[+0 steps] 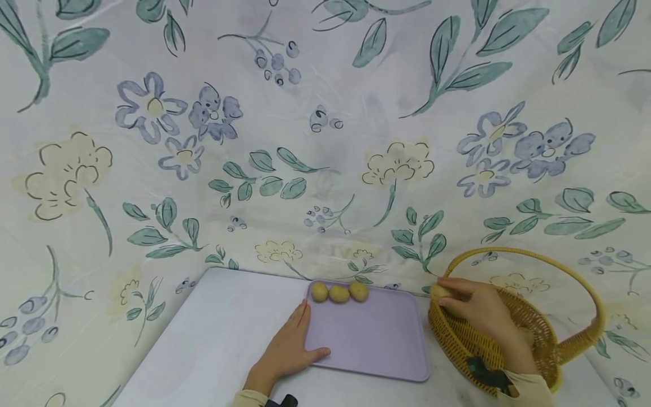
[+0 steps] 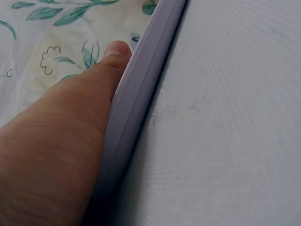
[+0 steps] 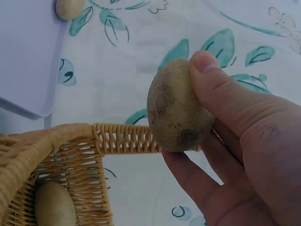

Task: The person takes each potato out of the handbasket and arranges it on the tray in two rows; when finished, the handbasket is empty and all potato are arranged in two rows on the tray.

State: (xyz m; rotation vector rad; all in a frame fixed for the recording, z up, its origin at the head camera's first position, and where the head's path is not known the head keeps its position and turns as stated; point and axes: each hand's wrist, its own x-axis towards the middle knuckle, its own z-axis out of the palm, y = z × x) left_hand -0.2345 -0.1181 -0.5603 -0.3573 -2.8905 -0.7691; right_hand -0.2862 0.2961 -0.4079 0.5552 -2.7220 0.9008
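My right hand (image 1: 485,308) holds a potato (image 3: 176,108) between thumb and fingers, above the left rim of a wicker basket (image 1: 452,345). Dark specks mark its skin in the right wrist view. Another potato (image 3: 55,205) lies inside the basket. To the left is a lilac tray (image 1: 371,339), with three potatoes in a row along its far edge: a left one (image 1: 319,291), a middle one (image 1: 339,294) and a right one (image 1: 359,291). My left hand (image 1: 287,347) rests at the tray's near left corner, fingers straight along its side and thumb over the rim.
The basket's tall arched handle (image 1: 529,251) rises over its right and far side. Tray and basket stand on a white table (image 1: 203,339). Behind them hangs a flower-patterned cloth (image 1: 274,124).
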